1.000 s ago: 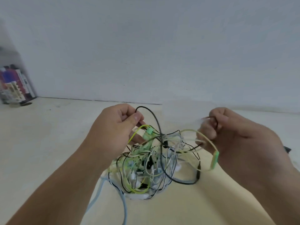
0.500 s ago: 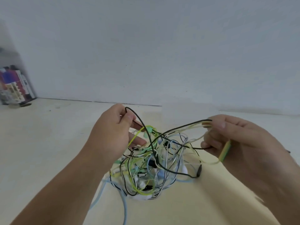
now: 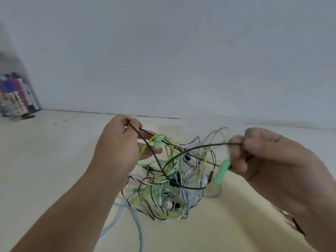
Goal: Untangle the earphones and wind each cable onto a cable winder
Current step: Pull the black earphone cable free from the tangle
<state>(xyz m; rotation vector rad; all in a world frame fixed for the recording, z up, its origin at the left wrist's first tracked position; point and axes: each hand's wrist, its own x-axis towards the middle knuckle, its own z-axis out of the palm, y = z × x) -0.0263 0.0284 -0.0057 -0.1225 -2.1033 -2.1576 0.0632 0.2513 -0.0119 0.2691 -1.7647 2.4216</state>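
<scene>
Leftmost, blurred boxes stood against the wall at the far edge of a pale worktop. Next came the left hand, raised above the worktop. Its thumb and forefinger pinched one stretch of a black cable, while its lower fingers lay straight with a yellow-green loop draped across them.

In the middle, the tangle of black, white, green, yellow and blue earphone cables sat partly lifted, its lower part on the worktop. A blue cable trailed out towards the viewer. The black cable ran down from the left hand into the knot and curved up again to the right.

The right hand was motion-blurred but had its fingers curled, pinching the other stretch of black cable. A green remote hung just beside its fingers. Whether it also held that piece could not be told. No winder was in view.

The step appeared to be freeing the black cable. It would likely have gone best with gentle, even tension, spreading the hands slowly and stopping wherever other loops tightened. Feeding a free end back through a crossing would probably have served better than pulling harder.
</scene>
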